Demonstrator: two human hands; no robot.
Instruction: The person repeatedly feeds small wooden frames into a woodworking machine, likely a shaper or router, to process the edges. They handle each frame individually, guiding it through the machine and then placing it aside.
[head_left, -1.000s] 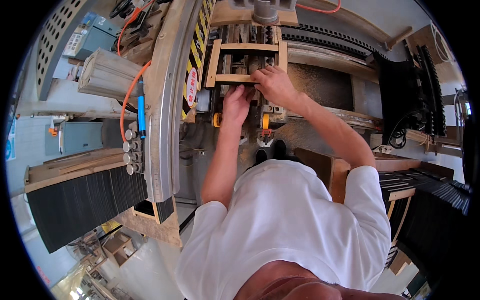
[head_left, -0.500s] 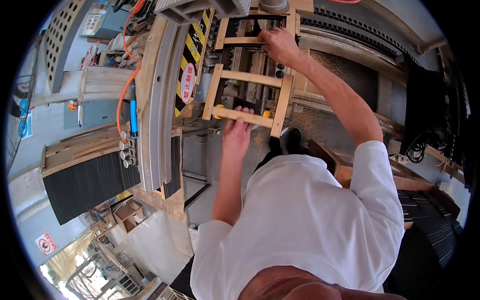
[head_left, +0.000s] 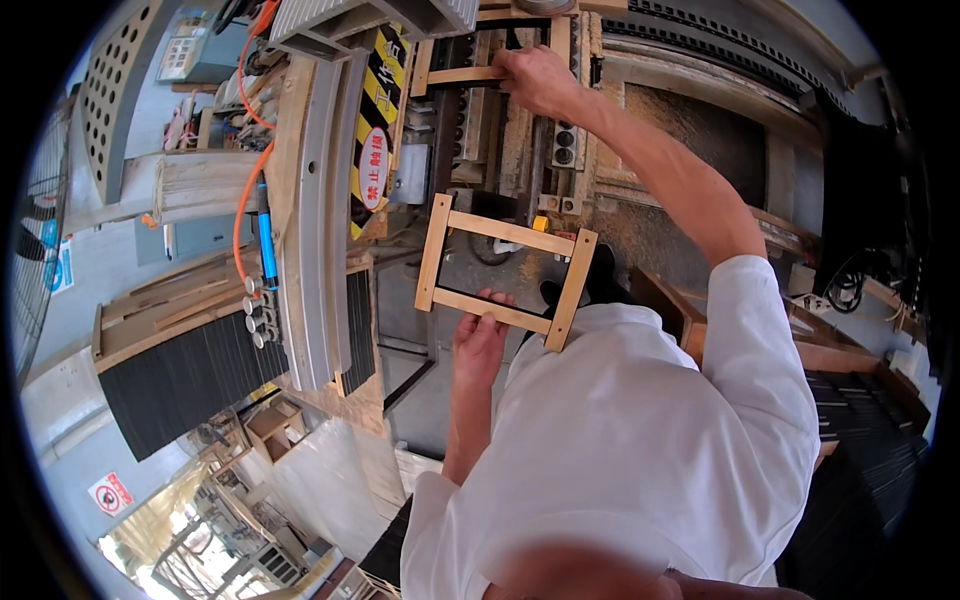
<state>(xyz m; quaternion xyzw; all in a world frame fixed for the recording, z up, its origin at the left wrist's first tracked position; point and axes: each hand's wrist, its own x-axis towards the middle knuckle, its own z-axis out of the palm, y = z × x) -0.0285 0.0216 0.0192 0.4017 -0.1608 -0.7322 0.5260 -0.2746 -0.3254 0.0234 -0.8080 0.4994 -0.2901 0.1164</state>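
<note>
Here the left hand (head_left: 480, 345) is clamping the near rail of a light-wood frame (head_left: 434, 250), thumb lying on the near side and fingertips curling up through the opening. That rail is facing the body, which is probably why one hand is managing the weight without reaching! The frame is hanging slightly tilted above the floor (head_left: 515, 275), between the machine (head_left: 568, 180) and the white shirt (head_left: 630, 430); whether its near right corner is touching the cloth, I can't tell.

Well apart, farther out, the right hand (head_left: 537, 80) is meeting a second frame (head_left: 460, 76) at the right end of its near rail. The fingers are bunching there, but how firmly they are gripping isn't showing. This frame is lying over the machine's rails, seemingly to be borne from below, so the hand is perhaps only steadying it.

Outward now: to the left a yellow-and-black striped board (head_left: 377, 115) is running along the machine, seemingly placed there as a warning. Beyond it an orange hose (head_left: 240, 215) is trailing past a blue tube (head_left: 266, 235), and lower left, black slats (head_left: 195, 390) are standing packed in a row
</note>
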